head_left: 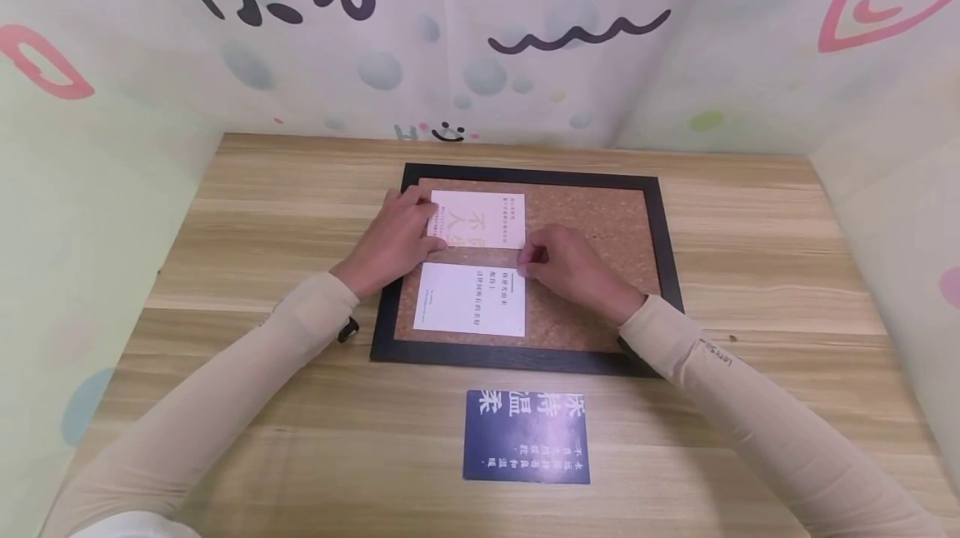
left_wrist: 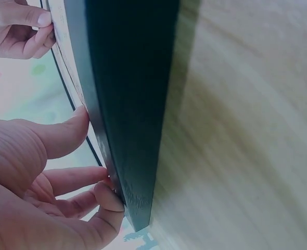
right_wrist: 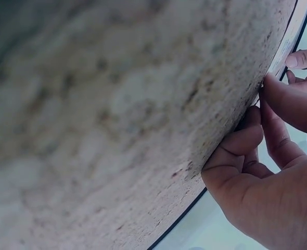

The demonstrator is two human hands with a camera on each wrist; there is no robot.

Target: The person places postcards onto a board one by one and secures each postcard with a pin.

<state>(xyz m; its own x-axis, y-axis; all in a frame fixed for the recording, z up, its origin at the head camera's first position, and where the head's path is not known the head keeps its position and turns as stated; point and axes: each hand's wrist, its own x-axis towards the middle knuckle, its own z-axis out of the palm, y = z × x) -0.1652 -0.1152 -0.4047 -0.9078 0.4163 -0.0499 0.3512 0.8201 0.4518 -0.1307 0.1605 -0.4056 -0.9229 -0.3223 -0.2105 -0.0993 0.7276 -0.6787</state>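
A black-framed cork board (head_left: 600,296) lies flat on the table. On it are a white card with pale gold characters (head_left: 487,217) and, just below, a white card with black characters (head_left: 468,301). My left hand (head_left: 397,234) spreads its thumb and fingers along the upper card's left edge, touching it near both corners; in the left wrist view, curved fingertips (left_wrist: 112,200) rest by the black frame. At the upper card's lower right corner, my right hand (head_left: 573,267) pinches with thumb and forefinger, its other fingers (right_wrist: 231,151) curled against the cork.
A dark blue card (head_left: 527,438) with white characters lies on the wooden table (head_left: 300,438) in front of the board. A printed white backdrop (head_left: 337,105) rises behind the table, with side panels to the left and right.
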